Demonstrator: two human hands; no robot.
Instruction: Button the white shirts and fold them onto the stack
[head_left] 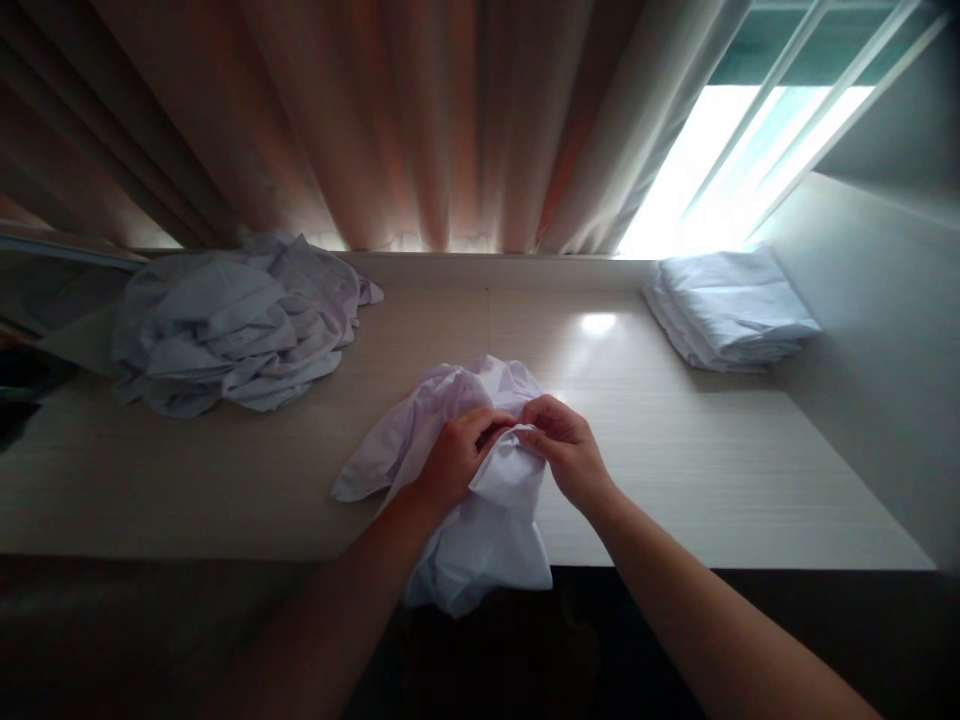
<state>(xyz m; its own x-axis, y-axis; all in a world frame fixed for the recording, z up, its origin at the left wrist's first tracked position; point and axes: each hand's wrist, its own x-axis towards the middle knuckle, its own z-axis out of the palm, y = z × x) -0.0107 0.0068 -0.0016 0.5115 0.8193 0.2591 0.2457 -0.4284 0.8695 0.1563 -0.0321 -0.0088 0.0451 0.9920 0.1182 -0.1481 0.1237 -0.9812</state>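
A crumpled white shirt (480, 530) lies at the front of the pale tabletop, its lower part hanging over the edge. My left hand (461, 450) is closed on the cloth near its middle, with the thumb and fingers pinching a fold. Close beside it, my right hand (562, 440) pinches the same fold between thumb and fingertips. The fingertips of both hands almost meet there. Whatever small detail lies between them is hidden. One loose part of the shirt spreads out to the left on the table.
A loose heap of white garments (240, 330) sits at the back left. At the back right, a neat stack of folded white cloth (735, 305) rests near the side wall (877, 330). A long curtain (375, 120) hangs behind the table (675, 470), with a bright window (750, 150) at right.
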